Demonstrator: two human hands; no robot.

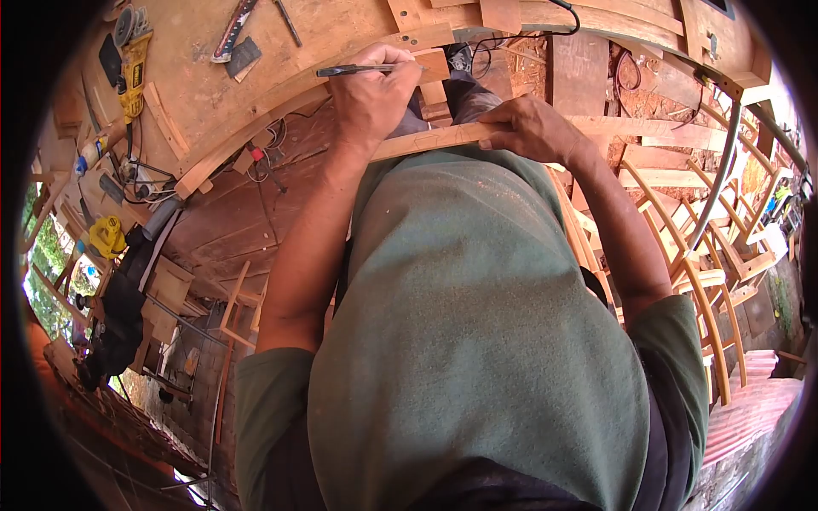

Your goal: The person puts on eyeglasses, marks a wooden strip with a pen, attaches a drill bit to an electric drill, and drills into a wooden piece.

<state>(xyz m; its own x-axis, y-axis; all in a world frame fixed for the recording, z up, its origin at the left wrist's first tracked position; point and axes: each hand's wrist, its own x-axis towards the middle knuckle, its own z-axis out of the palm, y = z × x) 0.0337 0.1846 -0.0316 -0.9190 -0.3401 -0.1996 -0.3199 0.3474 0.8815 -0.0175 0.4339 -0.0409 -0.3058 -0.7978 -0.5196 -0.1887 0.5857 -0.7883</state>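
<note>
The pen [354,69] is dark, the strip [430,139] tan, the shirt [477,315] green.

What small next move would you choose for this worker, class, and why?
Probably bring the pen in the left hand back to the wooden strip: its tip points away from the strip, which the right hand grips and which already bears drawn lines.

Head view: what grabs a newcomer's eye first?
The dusty green shirt filling the middle. Then, above it, the two hands: the left hand holding a dark pen, the right hand gripping a wooden strip with pencil-like marks. After that, the yellow power tool on the workbench at upper left and the wooden chair frames crowded at the right.
</note>
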